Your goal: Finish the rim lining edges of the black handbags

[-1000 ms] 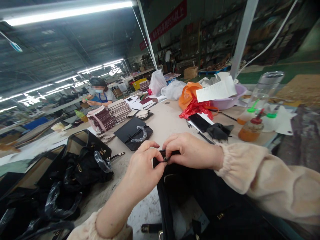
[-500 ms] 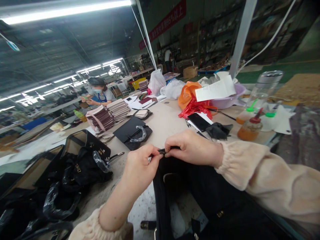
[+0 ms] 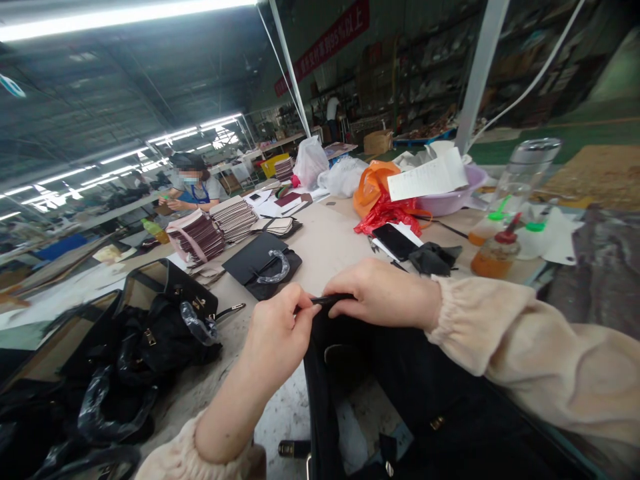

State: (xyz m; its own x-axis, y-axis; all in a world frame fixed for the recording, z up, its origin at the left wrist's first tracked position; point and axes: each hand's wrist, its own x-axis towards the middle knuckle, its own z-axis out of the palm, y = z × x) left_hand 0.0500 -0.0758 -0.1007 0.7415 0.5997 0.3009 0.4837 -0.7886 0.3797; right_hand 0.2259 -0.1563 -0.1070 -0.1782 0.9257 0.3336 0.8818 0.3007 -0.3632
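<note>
A black bag piece (image 3: 400, 380) with small gold-coloured fittings stands on the table in front of me, its inside partly showing. My left hand (image 3: 281, 330) pinches its top edge between thumb and fingers. Just to the right, my right hand (image 3: 383, 293) grips the same edge, thumb below and fingers above. A short stretch of dark edge runs between the two hands. Under the fingers, the exact fold is hidden. Beyond my hands lies a flat black bag part (image 3: 263, 265) with a plastic-wrapped handle.
Several black bags (image 3: 150, 333) with wrapped handles crowd the left. Stacked panels (image 3: 197, 237) stand farther back, near a masked co-worker (image 3: 193, 183). At right are a phone (image 3: 395, 241), a red plastic bag (image 3: 383, 212), a purple basin (image 3: 453, 193) and a bottle of orange liquid (image 3: 495, 257).
My right hand has opened its pinch slightly and spread along the edge, with more of the dark edge showing between the hands. The left hand keeps its pinch. The view shifts slightly.
</note>
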